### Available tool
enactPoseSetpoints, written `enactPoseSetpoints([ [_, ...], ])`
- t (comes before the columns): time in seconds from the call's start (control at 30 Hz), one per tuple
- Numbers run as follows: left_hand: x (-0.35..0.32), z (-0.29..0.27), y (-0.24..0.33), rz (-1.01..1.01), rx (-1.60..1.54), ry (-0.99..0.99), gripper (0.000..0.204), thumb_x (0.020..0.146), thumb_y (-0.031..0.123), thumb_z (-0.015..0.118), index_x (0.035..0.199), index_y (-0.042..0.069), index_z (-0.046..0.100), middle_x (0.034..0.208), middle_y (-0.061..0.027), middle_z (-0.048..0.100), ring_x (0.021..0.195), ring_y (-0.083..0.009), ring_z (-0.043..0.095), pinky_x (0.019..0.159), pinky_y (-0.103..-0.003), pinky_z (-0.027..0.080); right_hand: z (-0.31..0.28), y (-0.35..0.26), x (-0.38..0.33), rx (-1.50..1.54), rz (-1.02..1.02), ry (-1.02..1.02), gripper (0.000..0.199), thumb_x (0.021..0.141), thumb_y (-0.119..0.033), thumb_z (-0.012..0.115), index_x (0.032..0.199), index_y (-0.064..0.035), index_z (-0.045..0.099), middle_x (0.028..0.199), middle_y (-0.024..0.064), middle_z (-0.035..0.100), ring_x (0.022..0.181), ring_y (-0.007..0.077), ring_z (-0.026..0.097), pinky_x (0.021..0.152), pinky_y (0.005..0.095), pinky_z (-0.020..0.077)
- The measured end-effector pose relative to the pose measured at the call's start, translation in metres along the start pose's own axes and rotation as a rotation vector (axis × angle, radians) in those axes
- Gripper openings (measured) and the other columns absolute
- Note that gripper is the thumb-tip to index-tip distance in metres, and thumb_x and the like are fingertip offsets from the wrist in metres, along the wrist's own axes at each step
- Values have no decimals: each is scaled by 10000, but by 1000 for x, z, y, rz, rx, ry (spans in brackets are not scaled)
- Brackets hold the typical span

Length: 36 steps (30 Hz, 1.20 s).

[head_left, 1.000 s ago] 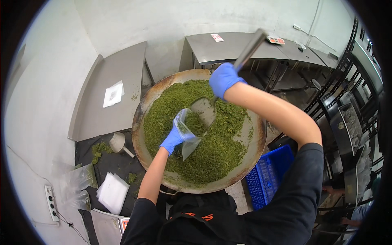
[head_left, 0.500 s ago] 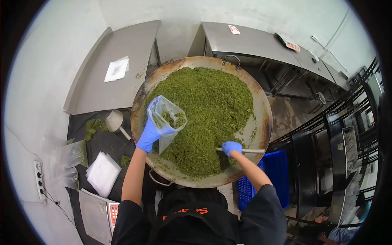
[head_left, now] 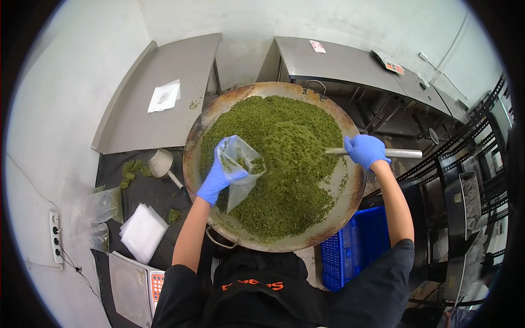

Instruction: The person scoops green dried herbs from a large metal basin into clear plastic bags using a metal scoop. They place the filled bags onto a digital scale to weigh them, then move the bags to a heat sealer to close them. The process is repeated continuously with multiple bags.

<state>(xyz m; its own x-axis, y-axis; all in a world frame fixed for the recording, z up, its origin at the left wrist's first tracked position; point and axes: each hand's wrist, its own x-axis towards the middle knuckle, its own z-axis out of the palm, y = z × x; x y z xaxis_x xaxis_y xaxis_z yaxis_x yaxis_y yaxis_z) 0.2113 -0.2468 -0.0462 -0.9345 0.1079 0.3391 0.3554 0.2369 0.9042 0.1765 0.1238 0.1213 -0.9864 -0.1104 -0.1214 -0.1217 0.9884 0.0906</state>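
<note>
A wide, rust-rimmed wok [head_left: 348, 210] holds a large heap of green shredded leaves [head_left: 240, 117]. My left hand [head_left: 221, 174], in a blue glove, grips a clear plastic bag [head_left: 240, 191] by its side, its mouth open over the heap and some green bits inside. My right hand [head_left: 365, 150], also gloved in blue, is closed around the metal handle [head_left: 403, 153] of a scoop. The scoop's head is buried under a blurred mound of leaves [head_left: 294, 148], lifted just right of the bag's mouth.
On the dark surface at left are another scoop [head_left: 162, 163], a stack of white bags [head_left: 143, 232], filled clear bags [head_left: 112, 205] and a scale [head_left: 131, 287]. A blue crate [head_left: 355, 246] stands below the wok's right rim. Steel tables [head_left: 158, 76] line the walls; black racks [head_left: 465, 142] fill the right.
My right hand has risen from the heap's lower right, moving up and right with a loaded scoop. The bag stays in my left hand; the whole view has shifted slightly.
</note>
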Motion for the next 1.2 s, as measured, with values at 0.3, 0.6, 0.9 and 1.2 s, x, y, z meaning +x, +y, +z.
enactPoseSetpoints([
  [0.3,26,41,16,-18,-56,-54,971,598,302,798,1322,127,175,1281,-99,358,1149,-251,418,1008,-416,319,-17,-95,15,-204,-453,285,281,777,-269,511,611,-74,627,572,123,593,553,291,601,515,418,450],
  [0.6,27,40,-45,85,18,17,1046,510,261,835,1313,19,210,1254,-121,389,1157,-196,399,1020,-338,306,-109,-110,13,-588,-527,576,110,686,-180,592,621,-123,660,578,61,611,561,224,620,487,338,441],
  [0.9,9,10,-3,75,187,71,1157,467,409,842,1332,36,169,1339,-142,257,1255,-262,290,1046,-376,270,135,-38,87,-483,-126,149,163,768,-256,558,699,-173,680,689,17,656,651,169,636,554,337,422],
  [1.2,-14,-18,1,33,348,56,1183,497,372,841,1359,45,101,1353,-140,245,1265,-257,277,1062,-359,236,161,-8,69,-71,-19,-49,356,828,-319,397,766,-105,676,783,127,654,704,299,637,657,427,492],
])
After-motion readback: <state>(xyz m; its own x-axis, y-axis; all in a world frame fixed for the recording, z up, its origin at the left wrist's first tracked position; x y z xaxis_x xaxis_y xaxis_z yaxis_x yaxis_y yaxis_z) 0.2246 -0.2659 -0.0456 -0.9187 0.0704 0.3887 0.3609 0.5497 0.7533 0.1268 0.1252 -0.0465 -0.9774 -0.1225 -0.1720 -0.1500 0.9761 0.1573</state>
